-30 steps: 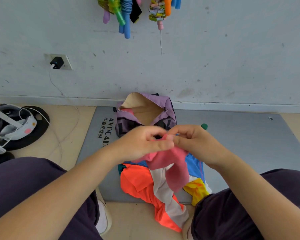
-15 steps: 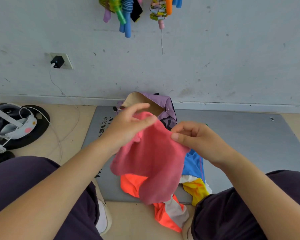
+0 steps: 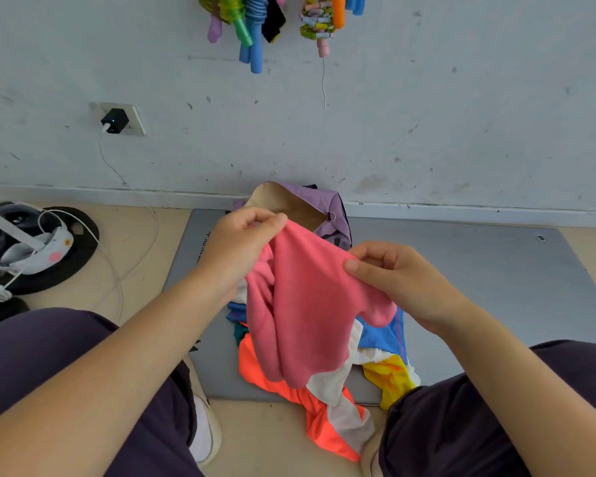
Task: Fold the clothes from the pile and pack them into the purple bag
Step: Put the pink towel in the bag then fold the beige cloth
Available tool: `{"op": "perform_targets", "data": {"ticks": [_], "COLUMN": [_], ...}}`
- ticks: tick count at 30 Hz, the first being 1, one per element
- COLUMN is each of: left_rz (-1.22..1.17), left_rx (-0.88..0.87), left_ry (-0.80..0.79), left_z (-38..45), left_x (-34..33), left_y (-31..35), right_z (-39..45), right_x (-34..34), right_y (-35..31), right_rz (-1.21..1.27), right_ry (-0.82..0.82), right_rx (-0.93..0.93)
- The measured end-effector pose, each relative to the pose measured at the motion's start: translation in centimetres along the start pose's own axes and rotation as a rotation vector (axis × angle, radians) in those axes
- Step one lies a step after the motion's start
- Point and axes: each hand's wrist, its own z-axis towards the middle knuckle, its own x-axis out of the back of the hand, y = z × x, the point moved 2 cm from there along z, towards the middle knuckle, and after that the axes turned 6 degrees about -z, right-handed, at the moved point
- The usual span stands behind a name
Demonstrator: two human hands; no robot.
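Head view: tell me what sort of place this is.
Probably a home workout or play corner, though that is a guess. A grey exercise mat lies on the floor against a scuffed wall, coloured skipping ropes hang above, and a headset charges from a wall socket.

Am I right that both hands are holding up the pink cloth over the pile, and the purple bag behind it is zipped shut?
Not quite. In the head view the purple bag is open, its beige lining showing at the mouth. The rest holds: the left hand and right hand both pinch the pink cloth above the pile.
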Motion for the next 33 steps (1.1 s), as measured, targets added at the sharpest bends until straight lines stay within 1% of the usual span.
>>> {"op": "perform_targets", "data": {"ticks": [1,2,5,6,7,9,12,14,17,19,21,23,27,31,33], "left_rz": [0.008,0.03,0.121,0.167,0.218,0.255,0.187,0.13,0.061,0.02,-0.067,-0.146,-0.223,-0.244,-0.232], "left_rx": [0.003,-0.002,0.016,0.013,0.003,-0.016,-0.012,0.021,0.087,0.145,0.186,0.196,0.186,0.193,0.192], "left_ry": [-0.049,-0.133,-0.483,-0.569,-0.603,-0.547,-0.369,-0.248,-0.178,-0.173,-0.205,-0.23,-0.247,-0.278,-0.304], "left_z": [-0.2,-0.7,-2.5,-3.0,-3.3,-3.1,-2.0,-1.1,-0.4,-0.4,-0.4,-0.5,-0.7,-0.9,-1.1], "left_x": [-0.2,-0.6,-2.4,-2.9,-3.2,-3.0,-1.9,-1.1,-0.7,-0.6,-0.7,-0.8,-1.0,-1.3,-1.4], "left_y": [0.2,0.4,0.6,0.5,0.4,0.2,0.1,-0.1,-0.4,-0.5,-0.7,-0.7,-0.4,-0.2,-0.2], "right_z": [-0.1,-0.2,-0.4,-0.4,-0.4,-0.4,-0.2,-0.3,-0.3,-0.3,-0.3,-0.4,-0.7,-0.9,-1.0], "right_x": [-0.1,-0.3,-0.8,-0.8,-0.7,-0.3,0.5,0.8,1.1,1.1,1.1,1.0,0.2,-0.5,-0.6], "right_y": [-0.1,-0.1,-0.3,-0.4,-0.5,-0.8,-0.8,-0.9,-0.9,-0.8,-0.9,-0.9,-1.3,-1.5,-1.4], "right_rz": [0.008,0.017,0.035,0.044,0.062,0.092,0.045,0.029,0.019,0.001,0.009,0.049,0.12,0.107,0.099], "right_ry": [-0.018,-0.041,-0.094,-0.103,-0.107,-0.089,-0.005,0.046,0.105,0.142,0.177,0.171,0.006,-0.116,-0.141], "right_rx": [0.007,0.013,0.032,0.037,0.037,0.03,0.03,0.037,0.042,0.038,0.027,0.019,0.06,0.08,0.089]}}
